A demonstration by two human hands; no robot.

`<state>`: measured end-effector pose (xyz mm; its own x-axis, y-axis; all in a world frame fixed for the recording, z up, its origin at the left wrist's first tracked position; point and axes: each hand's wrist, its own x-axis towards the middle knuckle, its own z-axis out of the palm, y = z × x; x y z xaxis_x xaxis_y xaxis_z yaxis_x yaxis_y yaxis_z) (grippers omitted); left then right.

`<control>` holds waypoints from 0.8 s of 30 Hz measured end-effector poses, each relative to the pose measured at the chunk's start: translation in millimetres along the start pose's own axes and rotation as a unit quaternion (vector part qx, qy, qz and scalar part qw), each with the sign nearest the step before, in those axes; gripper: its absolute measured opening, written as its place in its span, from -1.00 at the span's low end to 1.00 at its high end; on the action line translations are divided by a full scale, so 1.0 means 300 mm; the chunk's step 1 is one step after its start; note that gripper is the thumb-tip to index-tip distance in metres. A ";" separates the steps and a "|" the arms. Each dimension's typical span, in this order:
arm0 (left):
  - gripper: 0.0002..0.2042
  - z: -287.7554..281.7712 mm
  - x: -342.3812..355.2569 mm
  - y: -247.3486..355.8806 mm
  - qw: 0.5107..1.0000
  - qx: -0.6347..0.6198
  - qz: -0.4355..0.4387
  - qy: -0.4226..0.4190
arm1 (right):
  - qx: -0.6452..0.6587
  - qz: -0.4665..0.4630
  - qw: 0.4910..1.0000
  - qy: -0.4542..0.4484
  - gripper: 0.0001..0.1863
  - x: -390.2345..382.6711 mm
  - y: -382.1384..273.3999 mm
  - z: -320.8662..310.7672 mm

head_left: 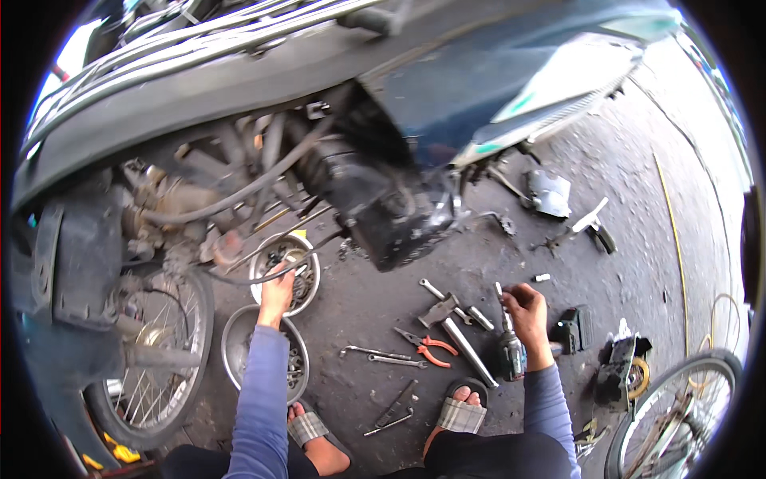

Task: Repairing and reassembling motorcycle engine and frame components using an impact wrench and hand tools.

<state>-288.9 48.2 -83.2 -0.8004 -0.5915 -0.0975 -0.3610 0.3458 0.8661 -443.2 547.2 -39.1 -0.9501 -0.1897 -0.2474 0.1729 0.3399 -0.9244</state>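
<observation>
My left hand [277, 294] reaches into the upper metal bowl [317, 287], which holds small metal parts. Its fingers are drawn together near a pale piece; what they pinch, if anything, is too small to make out. A second metal bowl [227, 351], with more small parts, stands partly behind my left forearm. On the right, my right hand [527, 314] has its fingertips closed at the upper end of a slim socket extension [507, 321]. That extension rises from a cordless impact wrench [512, 358] lying on the ground, its battery [572, 328] beside my wrist.
A hammer [469, 345], orange-handled pliers [431, 350] and several wrenches [397, 361] lie between my feet and the vehicle. Dark motorbike bodywork [447, 80] overhangs the far side. Spoked wheels stand left [155, 351] and right [678, 423]. Removed parts [549, 193] lie far right.
</observation>
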 end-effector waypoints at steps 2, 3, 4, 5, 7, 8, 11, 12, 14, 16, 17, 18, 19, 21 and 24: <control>-0.84 0.070 -0.115 0.157 0.999 -0.037 -0.014 0.005 | -0.043 -0.017 0.999 0.000 -0.79 0.025 -0.068 0.013; -0.85 0.133 -0.176 0.215 0.998 -0.050 -0.031 0.010 | -0.053 -0.022 0.998 -0.004 -0.79 0.036 -0.152 0.039; -0.87 0.171 -0.238 0.277 0.997 -0.073 -0.025 -0.019 | -0.040 -0.104 0.994 0.004 -0.79 0.059 -0.234 0.087; -0.89 0.212 -0.295 0.333 0.994 -0.095 -0.020 -0.047 | -0.027 -0.187 0.982 0.010 -0.79 0.092 -0.311 0.135; -0.88 0.322 -0.379 0.452 0.981 -0.174 -0.025 -0.087 | -0.109 -0.301 0.943 0.092 -0.74 0.196 -0.446 0.172; -0.87 0.368 -0.404 0.509 0.970 -0.222 -0.029 -0.094 | -0.147 -0.282 0.940 0.124 -0.70 0.254 -0.499 0.182; -0.85 0.449 -0.439 0.633 0.953 -0.282 -0.032 -0.105 | -0.205 -0.197 0.944 0.166 -0.61 0.400 -0.559 0.160; -0.85 0.461 -0.446 0.649 0.950 -0.290 -0.019 -0.112 | -0.203 -0.182 0.948 0.165 -0.62 0.410 -0.563 0.133; -0.85 0.482 -0.452 0.659 0.952 -0.280 -0.012 -0.127 | -0.196 -0.197 0.940 0.198 -0.62 0.401 -0.523 0.143; -0.86 0.509 -0.447 0.637 0.952 -0.266 -0.027 -0.146 | -0.143 -0.220 0.948 0.180 -0.63 0.387 -0.453 0.131; -0.86 0.513 -0.445 0.618 0.952 -0.255 -0.041 -0.164 | -0.138 -0.237 0.951 0.140 -0.63 0.371 -0.400 0.117; -0.86 0.518 -0.448 0.596 0.950 -0.256 -0.047 -0.174 | -0.161 -0.268 0.940 0.134 -0.63 0.340 -0.337 0.085; -0.86 0.513 -0.454 0.565 0.951 -0.248 -0.060 -0.174 | -0.182 -0.299 0.928 0.127 -0.63 0.293 -0.270 0.047; -0.86 0.503 -0.461 0.502 0.954 -0.235 -0.072 -0.169 | -0.350 -0.122 0.929 0.021 -0.65 0.180 -0.118 -0.063; -0.77 0.551 -0.485 0.482 0.935 -0.226 -0.138 -0.235 | -0.362 -0.031 0.926 -0.101 -0.70 -0.007 0.106 -0.268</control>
<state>-303.7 304.6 -24.9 -0.8671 -0.1911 -0.4600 -0.4299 -0.1794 0.8849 -456.4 632.6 -44.8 -0.8722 -0.3726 -0.3170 -0.1693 0.8378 -0.5190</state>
